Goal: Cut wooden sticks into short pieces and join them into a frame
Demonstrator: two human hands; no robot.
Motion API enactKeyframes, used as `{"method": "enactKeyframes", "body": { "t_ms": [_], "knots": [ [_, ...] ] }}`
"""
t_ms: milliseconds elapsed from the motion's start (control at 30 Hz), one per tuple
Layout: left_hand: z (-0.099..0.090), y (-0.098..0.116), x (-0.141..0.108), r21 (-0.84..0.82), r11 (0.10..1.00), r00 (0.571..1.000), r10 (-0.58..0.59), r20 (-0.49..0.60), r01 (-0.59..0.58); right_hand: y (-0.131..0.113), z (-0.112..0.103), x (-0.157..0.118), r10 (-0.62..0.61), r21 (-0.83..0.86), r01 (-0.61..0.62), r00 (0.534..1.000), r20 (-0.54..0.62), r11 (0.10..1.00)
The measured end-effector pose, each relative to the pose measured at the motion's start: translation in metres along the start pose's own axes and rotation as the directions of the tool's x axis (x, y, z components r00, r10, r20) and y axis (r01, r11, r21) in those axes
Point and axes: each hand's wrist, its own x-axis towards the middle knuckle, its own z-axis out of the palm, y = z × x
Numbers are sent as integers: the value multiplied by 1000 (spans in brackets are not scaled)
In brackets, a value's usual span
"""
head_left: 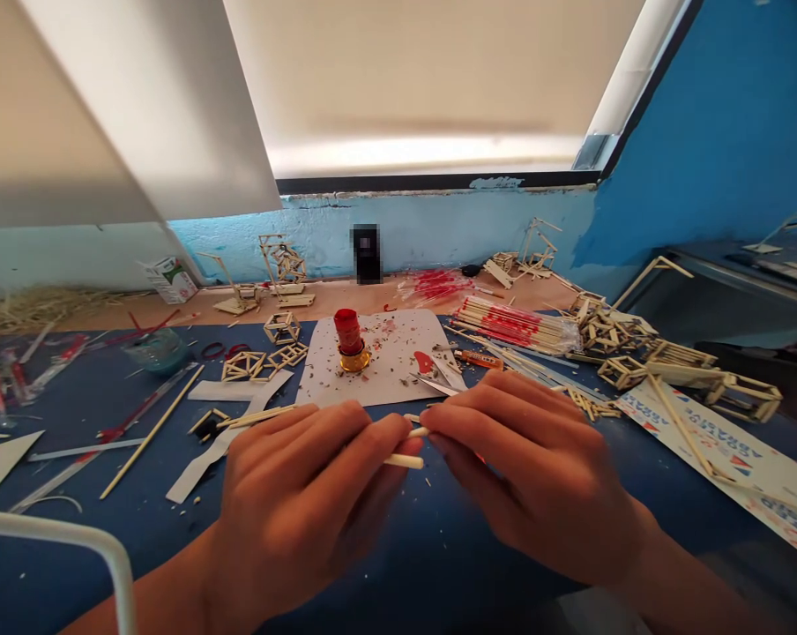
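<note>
My left hand (306, 494) and my right hand (531, 467) meet over the blue table (438, 547), fingertips almost touching. Between them they pinch short pale wooden sticks (408, 447); one lies level under my left fingertips, another pokes out between the two hands. A longer stick (256, 417) runs out behind my left knuckles. Just beyond the hands lies a white paper sheet (385, 370) with a red candle (349, 340) in a gold holder standing on it, among shavings and red wax spots.
Small stick-frame cubes (266, 357) sit left of the paper. A bundle of red-marked sticks (514, 324) and more frames (669, 362) crowd the right. A printed paper strip (735, 454) lies at right. A white tube (74, 538) crosses the lower left corner.
</note>
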Motion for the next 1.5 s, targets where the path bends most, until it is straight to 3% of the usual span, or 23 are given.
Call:
{"method": "enactKeyframes", "body": {
  "t_ms": [167, 533, 767, 1067, 1133, 1267, 1367, 1500],
  "knots": [
    [2, 1, 1, -27, 999, 999, 27, 38, -26, 3, 7, -6, 9, 64, -5, 997, -71, 998],
    [5, 1, -2, -16, 1000, 996, 7, 89, -5, 4, 17, -9, -19, 10, 20, 993, -113, 1000],
    [13, 6, -15, -43, 998, 999, -47, 17, 48, -2, 28, -18, 13, -1, -14, 982, -188, 1000],
    [27, 17, -37, -5, 988, 987, -157, -32, 157, 1, 47, -32, 29, 13, -27, 980, -196, 1000],
    [27, 12, -40, -45, 990, 991, -134, 10, 134, 3, 45, -30, 29, 38, -24, 990, -136, 999],
    [16, 0, -45, -163, 986, 977, 0, 214, 35, 7, 36, -26, -90, 68, 82, 986, 139, 994],
    [5, 0, -48, -197, 980, 966, 48, 255, 4, 4, 32, -26, -180, 100, 162, 961, 210, 982],
    [-3, 6, -49, -213, 977, 950, 67, 304, -1, -3, 33, -31, -191, 144, 158, 949, 252, 977]
  ]
}}
